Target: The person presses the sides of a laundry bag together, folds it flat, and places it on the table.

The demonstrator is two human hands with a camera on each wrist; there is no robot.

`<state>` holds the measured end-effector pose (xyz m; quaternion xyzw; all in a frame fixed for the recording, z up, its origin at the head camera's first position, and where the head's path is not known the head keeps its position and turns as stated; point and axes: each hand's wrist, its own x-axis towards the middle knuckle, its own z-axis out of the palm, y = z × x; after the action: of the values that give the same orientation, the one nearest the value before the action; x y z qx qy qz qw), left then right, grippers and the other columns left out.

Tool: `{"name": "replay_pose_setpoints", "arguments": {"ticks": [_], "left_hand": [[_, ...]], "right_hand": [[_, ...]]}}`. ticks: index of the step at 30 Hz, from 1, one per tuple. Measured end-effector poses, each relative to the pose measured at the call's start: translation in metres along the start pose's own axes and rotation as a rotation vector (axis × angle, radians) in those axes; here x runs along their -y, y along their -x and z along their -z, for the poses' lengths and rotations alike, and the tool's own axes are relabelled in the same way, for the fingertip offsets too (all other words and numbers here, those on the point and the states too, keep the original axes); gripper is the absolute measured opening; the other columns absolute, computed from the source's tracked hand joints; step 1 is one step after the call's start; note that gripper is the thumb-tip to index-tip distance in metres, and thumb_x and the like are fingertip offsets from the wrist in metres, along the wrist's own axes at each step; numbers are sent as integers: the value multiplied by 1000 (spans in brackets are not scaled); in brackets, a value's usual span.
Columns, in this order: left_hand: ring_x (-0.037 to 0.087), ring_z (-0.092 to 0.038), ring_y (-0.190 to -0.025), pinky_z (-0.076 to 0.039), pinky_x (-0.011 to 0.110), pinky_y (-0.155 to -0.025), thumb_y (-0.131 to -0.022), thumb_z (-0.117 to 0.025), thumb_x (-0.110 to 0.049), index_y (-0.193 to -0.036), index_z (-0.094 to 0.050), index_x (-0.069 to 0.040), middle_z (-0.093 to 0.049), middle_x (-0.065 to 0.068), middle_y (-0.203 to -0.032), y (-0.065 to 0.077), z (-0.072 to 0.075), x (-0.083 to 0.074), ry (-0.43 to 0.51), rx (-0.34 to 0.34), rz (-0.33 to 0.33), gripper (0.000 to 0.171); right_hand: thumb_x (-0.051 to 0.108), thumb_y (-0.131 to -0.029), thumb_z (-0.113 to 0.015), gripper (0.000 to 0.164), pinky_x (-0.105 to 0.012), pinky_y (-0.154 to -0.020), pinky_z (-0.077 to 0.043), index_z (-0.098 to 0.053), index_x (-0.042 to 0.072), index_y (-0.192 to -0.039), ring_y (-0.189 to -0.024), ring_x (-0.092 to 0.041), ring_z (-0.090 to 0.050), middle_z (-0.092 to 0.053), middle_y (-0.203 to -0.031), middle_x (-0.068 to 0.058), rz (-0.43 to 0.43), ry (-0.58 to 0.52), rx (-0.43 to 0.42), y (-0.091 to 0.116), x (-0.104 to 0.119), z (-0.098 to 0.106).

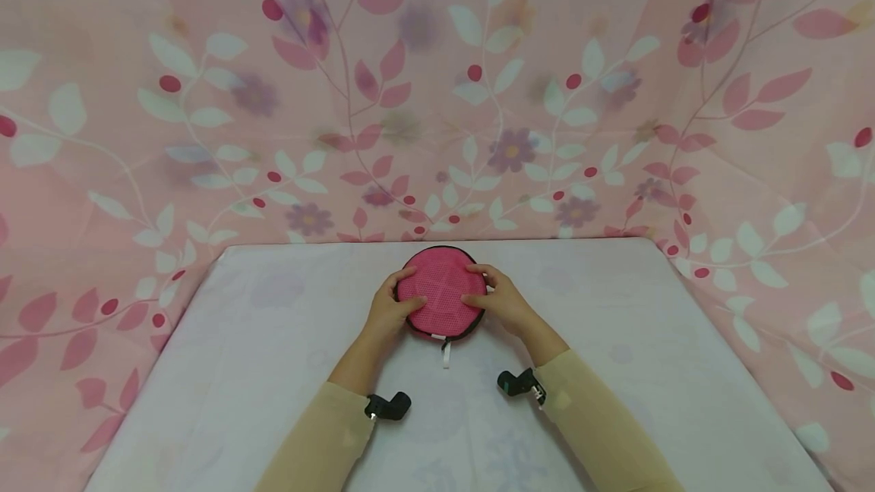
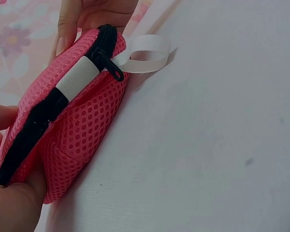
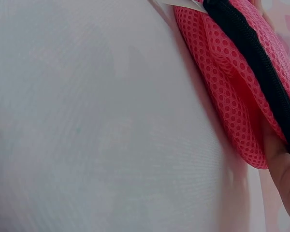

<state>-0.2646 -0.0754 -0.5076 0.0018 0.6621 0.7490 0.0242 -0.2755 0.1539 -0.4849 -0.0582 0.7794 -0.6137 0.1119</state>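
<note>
My head view puts the round pink mesh pouch (image 1: 443, 291) between the left hand (image 1: 395, 304) and the right hand (image 1: 506, 302), toward twelve o'clock on the worktop (image 1: 615, 287); contact beneath unclear. Hands apart, both clamped on its rim: left at nine o'clock, right at three. I log a white loop (image 2: 147, 43) at six.

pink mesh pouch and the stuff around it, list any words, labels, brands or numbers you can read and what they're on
No readable text anywhere.
Pink mesh pouch: none visible.
White patch and white loop: no lettering visible.
Zip pull: no legible mark.
Black wrist cameras: too small to tell.
Backdrop: leaves and flowers, no letters.
</note>
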Motion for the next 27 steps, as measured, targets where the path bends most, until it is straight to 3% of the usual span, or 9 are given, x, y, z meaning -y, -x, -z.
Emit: {"name": "replay_pose_setpoints", "arguments": {"ticks": [7, 11, 17, 20, 24, 27], "left_hand": [[15, -37, -127, -28, 34, -106, -72, -73, 4, -125, -54, -20, -40, -1, -138, 0, 0, 1, 14, -4, 3, 61], [17, -41, -123, -34, 34, -103, -72, -75, 2, -124, -54, -20, -41, 1, -136, 0, 0, 0, -5, -16, 6, 61], [21, -48, -117, -42, 36, -95, -72, -76, -2, -123, -55, -21, -45, 4, -132, -1, 1, 0, -70, -36, 4, 58], [20, -47, -118, -41, 36, -96, -73, -76, -4, -122, -56, -21, -45, 4, -133, -2, 1, 1, -95, -39, 6, 56], [21, -48, -115, -43, 35, -94, -73, -76, -6, -120, -57, -22, -47, 6, -130, -2, 0, 1, -137, -49, 9, 53], [21, -50, -113, -44, 35, -92, -73, -76, -7, -119, -58, -21, -48, 5, -129, -2, -1, -1, -175, -64, 0, 51]], "right_hand": [[12, -77, -75, 63, -30, -84, -47, -47, 16, -133, -113, -30, -49, -42, -133, -18, 35, -17, 26, -1, 0, 0], [15, -77, -75, 63, -30, -79, -48, -46, 15, -133, -106, -30, -53, -43, -132, -16, 42, 41, 27, 0, -1, 3], [24, -78, -75, 57, -31, -74, -50, -49, 25, -129, -96, -22, -58, -50, -123, -4, 32, 141, 32, 3, 1, 7], [20, -79, -73, 58, -31, -74, -50, -48, 21, -131, -95, -24, -59, -51, -121, -9, 30, 159, 47, 10, 13, 7], [21, -80, -73, 58, -32, -74, -50, -48, 18, -131, -100, -27, -56, -46, -125, -12, 53, 197, 28, 10, 14, 7], [29, -77, -75, 57, -33, -77, -50, -50, 25, -128, -107, -27, -52, -40, -131, -6, 76, 242, -17, 4, 2, 8]]}}
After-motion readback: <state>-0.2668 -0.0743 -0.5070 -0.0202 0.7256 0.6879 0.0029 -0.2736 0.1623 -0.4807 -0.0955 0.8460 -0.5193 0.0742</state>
